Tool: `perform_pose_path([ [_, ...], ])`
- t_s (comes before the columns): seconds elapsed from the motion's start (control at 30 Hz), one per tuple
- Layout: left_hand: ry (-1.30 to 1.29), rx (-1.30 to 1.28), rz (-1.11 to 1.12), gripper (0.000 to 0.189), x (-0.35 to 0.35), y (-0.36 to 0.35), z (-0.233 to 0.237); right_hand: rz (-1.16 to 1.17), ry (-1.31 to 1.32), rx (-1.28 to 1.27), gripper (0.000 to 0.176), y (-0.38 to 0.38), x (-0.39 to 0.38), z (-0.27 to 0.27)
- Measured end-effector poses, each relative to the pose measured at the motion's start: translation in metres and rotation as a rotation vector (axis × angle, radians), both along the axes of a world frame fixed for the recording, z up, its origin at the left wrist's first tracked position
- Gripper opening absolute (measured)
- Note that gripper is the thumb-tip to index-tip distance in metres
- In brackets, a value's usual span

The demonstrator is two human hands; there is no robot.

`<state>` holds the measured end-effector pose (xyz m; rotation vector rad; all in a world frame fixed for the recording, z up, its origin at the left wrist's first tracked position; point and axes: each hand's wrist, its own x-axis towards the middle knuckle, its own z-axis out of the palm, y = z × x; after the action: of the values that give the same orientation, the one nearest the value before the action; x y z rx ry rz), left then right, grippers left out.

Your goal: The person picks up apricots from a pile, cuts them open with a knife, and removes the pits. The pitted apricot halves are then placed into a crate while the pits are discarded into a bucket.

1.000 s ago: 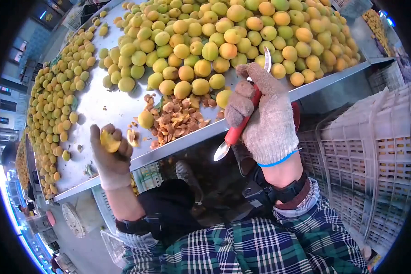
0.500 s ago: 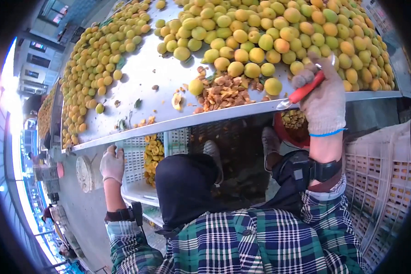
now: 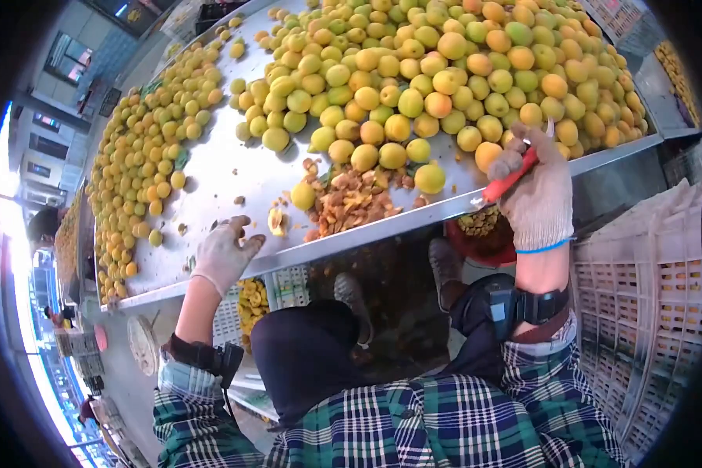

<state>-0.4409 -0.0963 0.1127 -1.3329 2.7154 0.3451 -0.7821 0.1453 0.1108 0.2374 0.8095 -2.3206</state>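
Observation:
My right hand (image 3: 537, 183), in a knitted glove with soiled fingertips, is wrapped round a red-handled tool (image 3: 511, 178) with bright metal at both ends. It is over the metal table's front edge, its fingertips beside an apricot (image 3: 487, 156) at the front of the big heap (image 3: 413, 86). My left hand (image 3: 225, 253), also gloved, reaches over the table's front rim with thumb and fingers apart and nothing in it. Just right of its fingertips lies a cut apricot half (image 3: 278, 221). Between the hands is a pile of brown stones and scraps (image 3: 355, 201), with whole apricots around it.
A second band of apricots (image 3: 144, 156) covers the table's left side. Below the rim stand a white crate (image 3: 288, 285) with apricot halves (image 3: 253, 308) and a red bucket (image 3: 495, 243) with brown contents. Plastic crates (image 3: 639, 312) are stacked at right.
My left hand has risen from beside the crate below the table to over its front edge. The right hand keeps hold of the red-handled tool. The view has shifted slightly.

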Motion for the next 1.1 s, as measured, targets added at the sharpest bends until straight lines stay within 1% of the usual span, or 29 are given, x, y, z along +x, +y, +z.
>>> perform_pose_path([
  [0.1,-0.089,-0.009,-0.157,0.048,-0.022,-0.016,-0.030,0.012,-0.033,0.026,0.024,-0.001,-0.005,-0.001],
  [0.13,-0.152,-0.057,-0.151,0.043,-0.033,-0.016,-0.035,0.033,-0.010,0.011,0.025,-0.002,-0.005,-0.001],
  [0.23,-0.032,0.023,-0.122,0.035,-0.051,-0.015,-0.040,0.046,-0.028,0.029,0.026,-0.009,-0.002,0.004],
  [0.27,0.084,0.056,-0.077,0.027,-0.051,-0.014,-0.045,0.099,-0.049,0.001,0.027,-0.011,-0.006,0.001],
  [0.37,0.409,-0.005,0.052,0.019,-0.053,-0.003,-0.045,0.140,-0.014,0.025,0.027,-0.017,-0.001,0.006],
  [0.4,0.579,0.019,0.064,0.015,-0.056,0.004,-0.044,0.163,-0.022,0.011,0.027,-0.018,-0.001,0.004],
  [0.5,0.608,0.085,-0.028,0.013,-0.060,0.010,-0.040,0.165,-0.041,0.025,0.026,-0.020,0.000,0.002],
  [0.53,0.749,0.271,0.037,0.015,-0.068,0.020,-0.035,0.169,-0.060,-0.002,0.026,-0.018,0.000,0.005],
  [0.63,0.602,0.537,0.001,0.018,-0.086,0.033,-0.020,0.044,-0.015,0.034,0.021,-0.013,-0.003,0.004],
  [0.67,0.629,0.572,-0.019,0.025,-0.092,0.039,-0.023,-0.015,0.026,-0.053,0.015,-0.009,-0.003,0.005],
  [0.77,0.671,0.372,-0.187,0.027,-0.112,0.049,-0.027,-0.208,-0.073,0.002,0.011,0.000,-0.018,0.006],
  [0.8,0.622,0.370,-0.183,0.032,-0.119,0.052,-0.023,-0.233,-0.063,-0.017,0.012,0.004,-0.028,-0.003],
  [0.9,0.502,0.120,-0.390,0.035,-0.135,0.059,-0.028,-0.371,-0.138,-0.031,0.016,0.015,-0.037,0.005],
  [0.93,0.475,0.167,-0.375,0.039,-0.142,0.062,-0.028,-0.380,-0.187,-0.073,0.021,0.017,-0.039,0.008],
  [1.03,0.448,-0.046,-0.405,0.041,-0.168,0.066,-0.026,-0.240,-0.113,-0.028,0.024,0.024,-0.039,0.013],
  [1.07,0.471,-0.055,-0.412,0.045,-0.178,0.065,-0.023,-0.228,-0.117,0.070,0.023,0.022,-0.035,0.013],
  [1.1,0.459,-0.073,-0.425,0.046,-0.188,0.063,-0.022,-0.149,-0.091,0.030,0.022,0.023,-0.031,0.010],
])
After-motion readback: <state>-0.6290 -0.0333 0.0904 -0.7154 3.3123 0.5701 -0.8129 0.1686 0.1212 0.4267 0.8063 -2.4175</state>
